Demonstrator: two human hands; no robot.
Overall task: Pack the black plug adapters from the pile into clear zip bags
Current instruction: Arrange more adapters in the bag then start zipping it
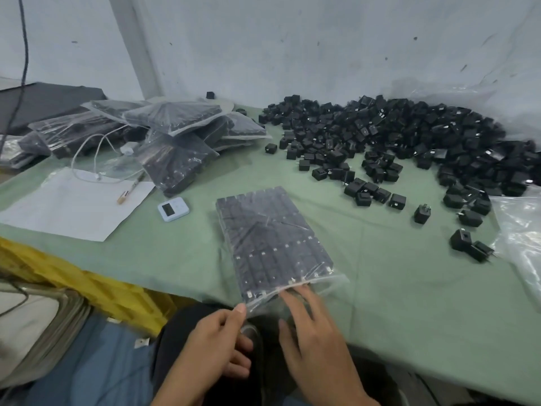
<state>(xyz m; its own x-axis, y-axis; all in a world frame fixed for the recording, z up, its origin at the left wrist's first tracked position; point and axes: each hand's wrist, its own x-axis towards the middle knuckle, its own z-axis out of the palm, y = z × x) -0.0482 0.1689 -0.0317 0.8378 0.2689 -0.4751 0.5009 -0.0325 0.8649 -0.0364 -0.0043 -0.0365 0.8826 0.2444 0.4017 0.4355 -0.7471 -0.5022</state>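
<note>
- The filled zip bag (272, 244) lies with its long axis 11-to-5 o'clock, mouth toward you.
- Your left hand (210, 341) pinches the mouth's corner; your right hand (316, 344) rests spread fingers (295, 300) on it.

Paper (73, 206), pen (130, 190), cable (87, 148), blue timer (173, 208).

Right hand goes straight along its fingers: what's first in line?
Likely the filled zip bag: the right hand touches its open mouth, with the nearest packed adapters just beyond, though depth is unclear.
</note>
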